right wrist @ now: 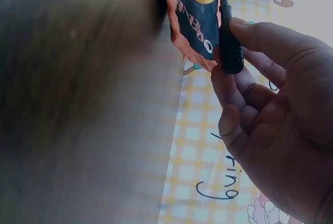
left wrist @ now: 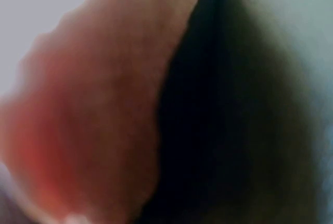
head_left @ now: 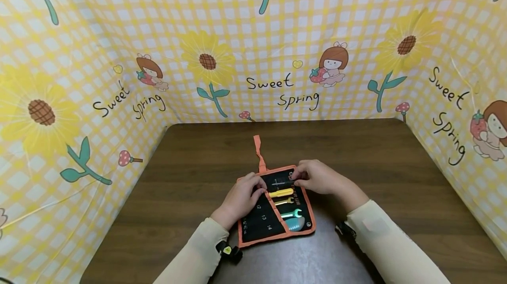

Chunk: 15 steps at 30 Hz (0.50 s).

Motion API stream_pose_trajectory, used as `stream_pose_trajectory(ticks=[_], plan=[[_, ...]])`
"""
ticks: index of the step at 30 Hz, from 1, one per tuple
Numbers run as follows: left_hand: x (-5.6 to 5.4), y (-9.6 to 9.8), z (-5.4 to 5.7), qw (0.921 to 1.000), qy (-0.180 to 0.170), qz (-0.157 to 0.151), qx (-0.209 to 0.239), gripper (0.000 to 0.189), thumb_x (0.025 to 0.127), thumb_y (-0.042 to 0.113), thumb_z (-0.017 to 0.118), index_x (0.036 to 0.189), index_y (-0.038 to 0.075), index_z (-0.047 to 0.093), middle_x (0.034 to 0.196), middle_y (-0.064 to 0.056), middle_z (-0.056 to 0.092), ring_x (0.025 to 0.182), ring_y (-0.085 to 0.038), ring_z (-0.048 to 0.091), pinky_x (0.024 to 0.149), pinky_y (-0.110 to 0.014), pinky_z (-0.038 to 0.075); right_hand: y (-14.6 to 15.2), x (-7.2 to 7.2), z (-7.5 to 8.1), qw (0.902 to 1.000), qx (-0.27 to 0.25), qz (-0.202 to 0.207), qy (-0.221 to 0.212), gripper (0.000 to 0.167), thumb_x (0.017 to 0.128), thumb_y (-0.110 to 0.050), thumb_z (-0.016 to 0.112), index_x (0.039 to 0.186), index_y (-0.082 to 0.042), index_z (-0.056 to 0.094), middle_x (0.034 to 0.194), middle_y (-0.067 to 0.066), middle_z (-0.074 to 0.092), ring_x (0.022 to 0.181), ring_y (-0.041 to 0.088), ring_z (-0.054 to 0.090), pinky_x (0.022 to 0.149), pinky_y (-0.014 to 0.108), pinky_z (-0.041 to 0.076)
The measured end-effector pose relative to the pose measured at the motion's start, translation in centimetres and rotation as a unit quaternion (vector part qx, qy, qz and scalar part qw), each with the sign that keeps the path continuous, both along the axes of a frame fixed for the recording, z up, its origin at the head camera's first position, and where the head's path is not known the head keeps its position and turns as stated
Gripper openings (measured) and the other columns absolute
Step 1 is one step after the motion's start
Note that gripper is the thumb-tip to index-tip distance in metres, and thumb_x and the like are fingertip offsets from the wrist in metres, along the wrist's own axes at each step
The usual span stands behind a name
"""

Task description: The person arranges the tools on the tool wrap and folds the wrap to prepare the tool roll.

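A black tool pouch with orange trim lies unfolded on the table. My right hand pinches a small screwdriver by its black handle, between thumb and fingers. Its thin shaft points left over the pouch's upper part, toward the pocket edge. At the pocket's upper end, my left hand grips the orange-trimmed edge with curled fingers. Below the screwdriver, a yellow handle, a yellowish wrench, a green wrench and a teal rounded piece stick out of the pockets. The left wrist view is mostly blurred skin and dark cloth.
An orange strap extends from the pouch's far edge across the brown wooden table. Yellow checked cloth with printed flowers walls in the table at the back and both sides. A black wrist device sits by the left sleeve.
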<state>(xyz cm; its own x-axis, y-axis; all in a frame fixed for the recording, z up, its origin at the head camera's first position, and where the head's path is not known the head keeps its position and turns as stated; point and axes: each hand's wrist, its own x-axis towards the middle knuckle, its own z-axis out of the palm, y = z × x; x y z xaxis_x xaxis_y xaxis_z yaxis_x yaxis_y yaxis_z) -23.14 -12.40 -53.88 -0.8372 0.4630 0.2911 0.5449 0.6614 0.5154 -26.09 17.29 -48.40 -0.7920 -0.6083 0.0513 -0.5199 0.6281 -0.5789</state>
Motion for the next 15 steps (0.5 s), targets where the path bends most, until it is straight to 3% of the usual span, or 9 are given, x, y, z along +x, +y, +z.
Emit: stream_pose_trajectory(ticks=[15], plan=[[0.0,0.0,0.1,1.0000,-0.001,0.000,-0.002,0.013,0.103,0.018,0.070,0.100,0.029,0.066,0.101,0.014,0.056,0.085,-0.005,0.058,0.077,-0.030,0.052,-1.8,-0.1,-0.3,0.9998,0.004,0.020,0.003,0.008,0.097,-0.013,0.077,0.102,-0.018,0.080,0.097,-0.009,0.062,0.083,0.007,0.058,0.077,0.030,0.052]])
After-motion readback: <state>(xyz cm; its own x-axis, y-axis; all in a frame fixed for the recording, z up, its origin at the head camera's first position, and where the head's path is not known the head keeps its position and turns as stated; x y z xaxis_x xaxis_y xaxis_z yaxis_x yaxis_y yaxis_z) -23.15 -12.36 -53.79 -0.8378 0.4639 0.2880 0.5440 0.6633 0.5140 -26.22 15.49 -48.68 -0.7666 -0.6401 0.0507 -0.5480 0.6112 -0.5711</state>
